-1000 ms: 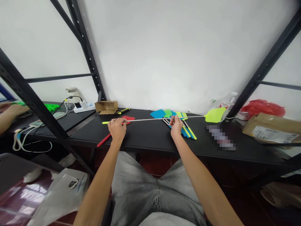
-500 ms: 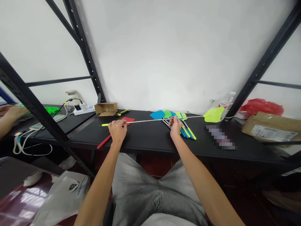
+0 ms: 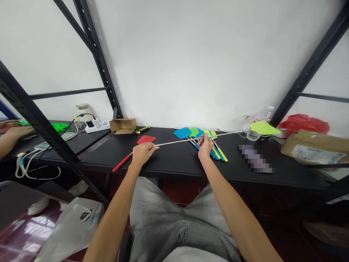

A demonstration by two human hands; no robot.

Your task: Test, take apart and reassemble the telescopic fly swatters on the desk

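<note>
The left hand (image 3: pixel 142 154) and right hand (image 3: pixel 205 146) grip the lime swatter (image 3: pixel 264 128), already drawn out long; the pile (image 3: pixel 194 132) at one o'clock and red swatter (image 3: pixel 146 139) at eleven lie short.

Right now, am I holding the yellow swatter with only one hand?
No, your left hand holds the yellow swatter at its handle end while your right hand grips its metal rod.

Behind the desk (image 3: pixel 174 158) is a white wall (image 3: pixel 185 65). Black posts (image 3: pixel 308 71) slant at the desk's ends; a side desk (image 3: pixel 83 141) stands just left. Below the desk, the red tiled floor (image 3: pixel 181 191) reflects light leftward.
</note>
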